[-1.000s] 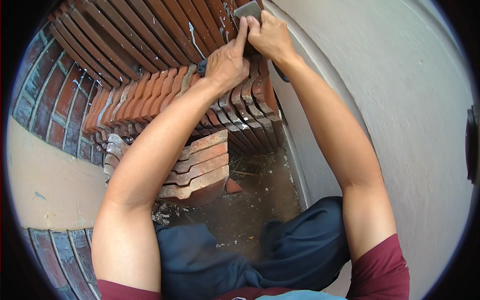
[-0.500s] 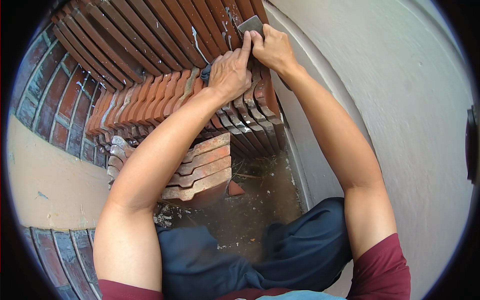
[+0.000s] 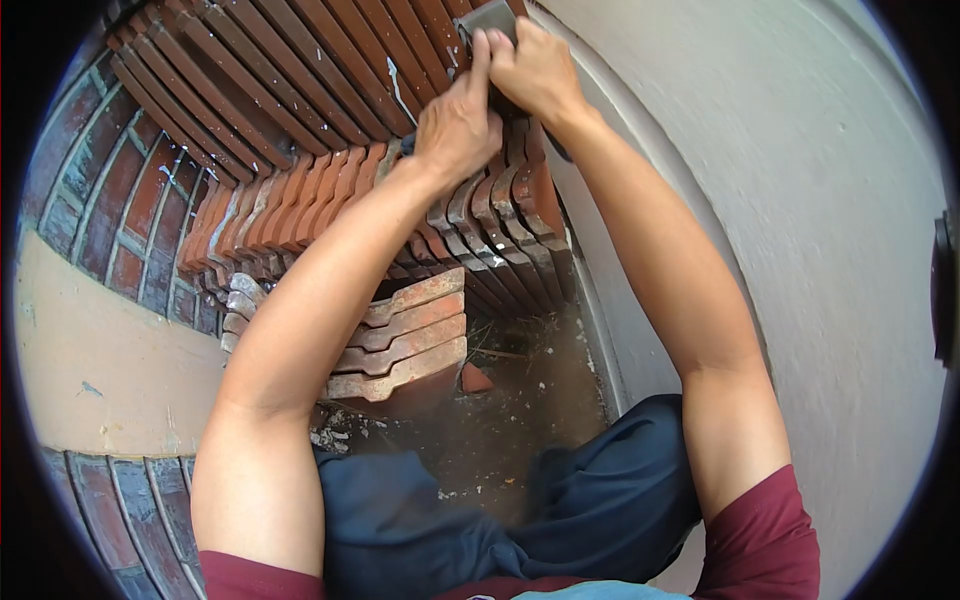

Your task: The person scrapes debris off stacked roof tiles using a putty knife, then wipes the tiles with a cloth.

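Both my hands have climbed since a moment ago: left hand and right hand, each grip pinching the grey block atop the stacked roof tiles, beside the wall.

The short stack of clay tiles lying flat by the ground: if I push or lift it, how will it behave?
The stack of tiles looks like fired clay, so probably stiff and heavy for its size. Chips and a broken shard beside it suggest brittle edges. The tiles lie loose, slightly offset, so a push would likely slide the top ones rather than move all together.
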`<state>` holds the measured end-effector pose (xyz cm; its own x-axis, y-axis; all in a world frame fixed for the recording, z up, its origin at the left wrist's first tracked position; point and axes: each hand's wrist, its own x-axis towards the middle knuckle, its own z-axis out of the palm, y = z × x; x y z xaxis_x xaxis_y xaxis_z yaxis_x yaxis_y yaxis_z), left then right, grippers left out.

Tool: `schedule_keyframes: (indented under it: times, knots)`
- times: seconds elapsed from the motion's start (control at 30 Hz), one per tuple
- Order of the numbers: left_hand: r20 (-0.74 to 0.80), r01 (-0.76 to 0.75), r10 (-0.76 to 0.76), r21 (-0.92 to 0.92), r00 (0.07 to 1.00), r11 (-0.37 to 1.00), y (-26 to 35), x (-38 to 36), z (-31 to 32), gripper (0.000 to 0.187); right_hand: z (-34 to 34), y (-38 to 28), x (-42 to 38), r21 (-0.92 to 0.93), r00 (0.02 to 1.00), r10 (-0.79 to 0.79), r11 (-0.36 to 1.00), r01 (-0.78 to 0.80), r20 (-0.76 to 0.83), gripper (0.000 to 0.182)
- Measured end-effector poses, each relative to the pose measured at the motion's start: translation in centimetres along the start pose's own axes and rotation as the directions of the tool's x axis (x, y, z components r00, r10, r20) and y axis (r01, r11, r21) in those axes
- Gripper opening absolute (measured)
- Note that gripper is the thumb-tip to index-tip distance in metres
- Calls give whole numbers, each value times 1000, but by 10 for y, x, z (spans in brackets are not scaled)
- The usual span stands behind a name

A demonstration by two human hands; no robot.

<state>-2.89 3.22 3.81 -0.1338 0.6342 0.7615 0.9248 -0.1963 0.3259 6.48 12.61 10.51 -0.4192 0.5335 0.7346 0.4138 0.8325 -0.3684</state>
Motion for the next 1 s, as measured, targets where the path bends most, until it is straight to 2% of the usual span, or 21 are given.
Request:
schedule_keyframes:
  times: [0.03,0.07,0.2,0.3,0.4,0.6,0.7,0.83,0.87,0.97,1.0]
  knots:
    - [-80,-20,19,-12,997,1000,3,5,-3,98,3,-1,8,-26,999,-27,999,27,-19,43]
    - [38,92,-92,-5,995,996,6,7,-7,101,3,1,7,-21,1000,-16,1000,16,-10,43]
    - [205,122,-123,18,971,992,17,-12,-5,99,-4,16,-13,-97,994,14,995,-3,110,40]
    - [189,-118,88,153,978,981,5,-27,9,88,-8,27,-42,-165,983,5,986,26,183,35]
    - [185,-106,81,129,979,986,5,-27,9,86,-14,22,-43,-155,976,44,988,-10,213,34]
    - [139,13,-21,52,990,999,18,-20,0,93,-15,-2,-35,-129,989,-19,991,38,148,31]
    - [194,103,-109,39,975,994,18,-6,-16,96,-15,-13,-21,-115,997,-56,991,62,55,32]
    - [177,63,-71,51,982,997,10,-19,-6,97,-12,-7,-30,-182,985,-85,977,112,149,32]
    - [139,-11,7,25,990,1000,3,-25,2,97,-8,-3,-35,-185,983,-92,975,121,158,31]
    - [125,32,-33,11,992,999,6,-19,-3,99,-5,-2,-31,-162,985,-147,974,161,94,29]
    - [166,79,-79,5,983,997,9,-15,-8,100,-11,-11,-28,-167,984,-120,976,141,131,32]
